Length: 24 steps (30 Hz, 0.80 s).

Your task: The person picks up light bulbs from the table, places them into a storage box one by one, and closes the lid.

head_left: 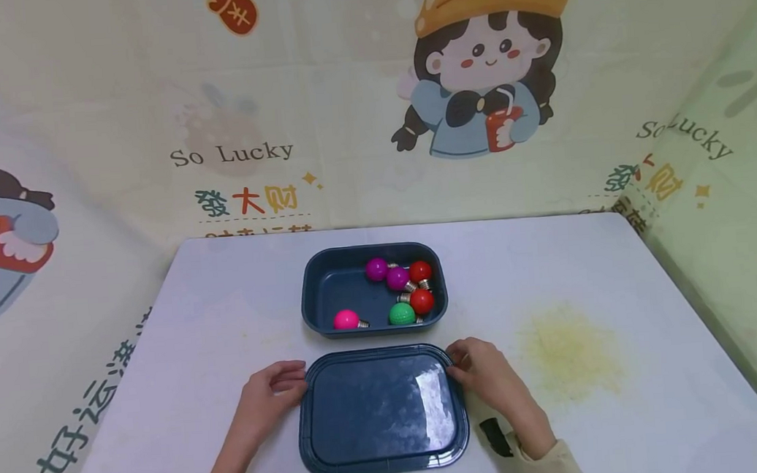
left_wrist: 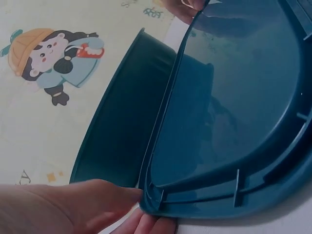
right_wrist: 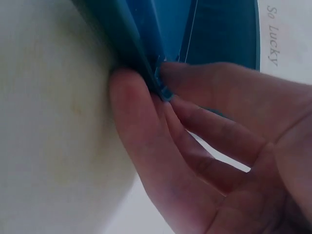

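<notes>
A dark blue plastic lid (head_left: 371, 413) lies near the front of the white table, its raised rim facing up. My left hand (head_left: 267, 397) pinches its far left corner; in the left wrist view the thumb (left_wrist: 114, 191) is over the rim and the fingers are below. At the far right corner my right hand (head_left: 490, 379) pinches the rim between thumb (right_wrist: 195, 80) and fingers. Just beyond the lid stands a dark blue box (head_left: 329, 284), open at the top. Inside are purple bulbs (head_left: 376, 269), red bulbs (head_left: 422, 301), a green bulb (head_left: 401, 313) and a pink bulb (head_left: 346, 319).
The white table (head_left: 225, 306) reaches back to a printed cloth backdrop (head_left: 341, 85). To the right of the lid, a yellowish stain (head_left: 574, 351) marks the tabletop. Dark camera mounts (head_left: 496, 437) sit at both wrists.
</notes>
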Tool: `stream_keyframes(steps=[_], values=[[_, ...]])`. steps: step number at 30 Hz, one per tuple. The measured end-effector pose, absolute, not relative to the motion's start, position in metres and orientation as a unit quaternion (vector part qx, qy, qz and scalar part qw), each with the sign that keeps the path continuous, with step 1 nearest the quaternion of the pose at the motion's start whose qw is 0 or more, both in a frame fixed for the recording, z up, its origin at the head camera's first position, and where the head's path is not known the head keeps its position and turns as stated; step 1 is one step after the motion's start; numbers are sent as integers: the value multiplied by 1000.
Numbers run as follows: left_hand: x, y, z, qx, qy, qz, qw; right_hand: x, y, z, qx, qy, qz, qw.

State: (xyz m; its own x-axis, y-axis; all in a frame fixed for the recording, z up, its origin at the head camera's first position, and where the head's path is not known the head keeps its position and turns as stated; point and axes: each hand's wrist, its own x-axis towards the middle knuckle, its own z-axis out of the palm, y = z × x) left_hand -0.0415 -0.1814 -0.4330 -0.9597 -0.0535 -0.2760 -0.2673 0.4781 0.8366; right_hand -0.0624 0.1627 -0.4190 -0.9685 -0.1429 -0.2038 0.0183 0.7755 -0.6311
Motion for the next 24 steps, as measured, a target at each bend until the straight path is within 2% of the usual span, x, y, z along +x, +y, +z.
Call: stream_keyframes(steps=[10,24], values=[[-45,-178,-434,-85,890,436,103,-63,159,-421,-34,938,-325,115],[-44,-176,-432,-111,859,487,112,-64,161,-422,-5,926,-352,137]])
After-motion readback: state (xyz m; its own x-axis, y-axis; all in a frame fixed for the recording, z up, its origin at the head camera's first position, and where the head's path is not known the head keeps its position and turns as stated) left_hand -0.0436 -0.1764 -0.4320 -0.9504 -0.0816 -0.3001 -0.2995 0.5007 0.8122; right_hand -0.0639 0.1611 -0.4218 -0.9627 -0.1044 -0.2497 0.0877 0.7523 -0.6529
